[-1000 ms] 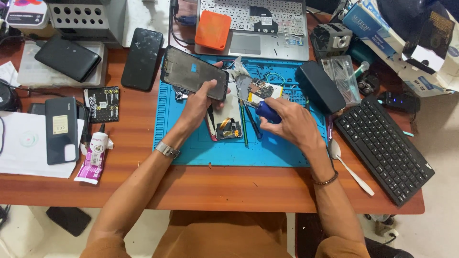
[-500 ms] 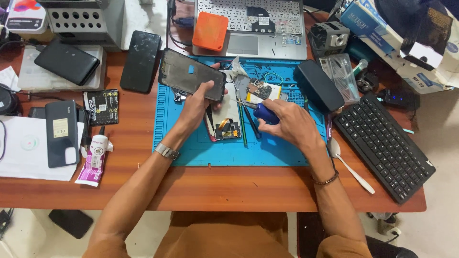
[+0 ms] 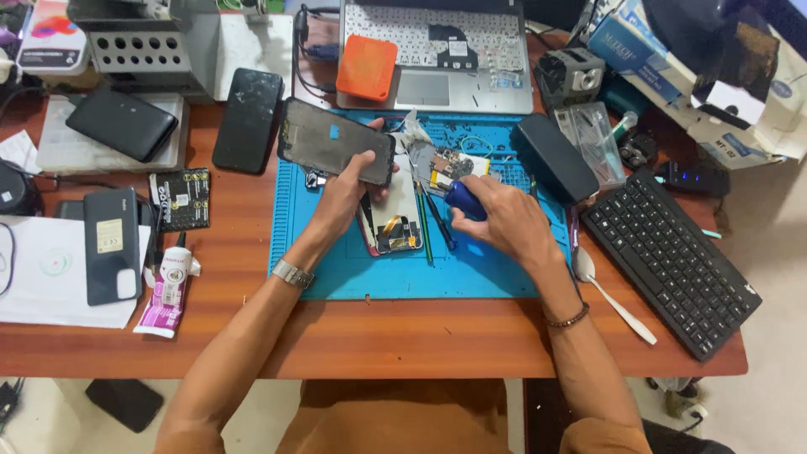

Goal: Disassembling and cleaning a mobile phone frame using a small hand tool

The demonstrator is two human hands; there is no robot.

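My left hand [image 3: 343, 192] grips a detached black phone screen panel [image 3: 334, 139] by its right end, holding it tilted above the blue repair mat [image 3: 336, 261]. My right hand [image 3: 501, 220] is closed around a blue-handled screwdriver [image 3: 462, 198], whose tip points left toward the opened phone body [image 3: 392, 229] lying on the mat between my hands. Circuit parts and a yellow piece [image 3: 454, 166] sit just behind the right hand.
A laptop [image 3: 437, 50] with an orange box [image 3: 366, 67] stands behind the mat. Black phones [image 3: 247, 119], a glue tube [image 3: 168, 286] and papers lie on the left. A black case [image 3: 553, 156], keyboard [image 3: 669, 257] and spoon [image 3: 609, 292] lie on the right.
The view has shifted slightly. My left hand still holds the screen panel over the mat, and my right hand keeps the screwdriver near the opened phone.
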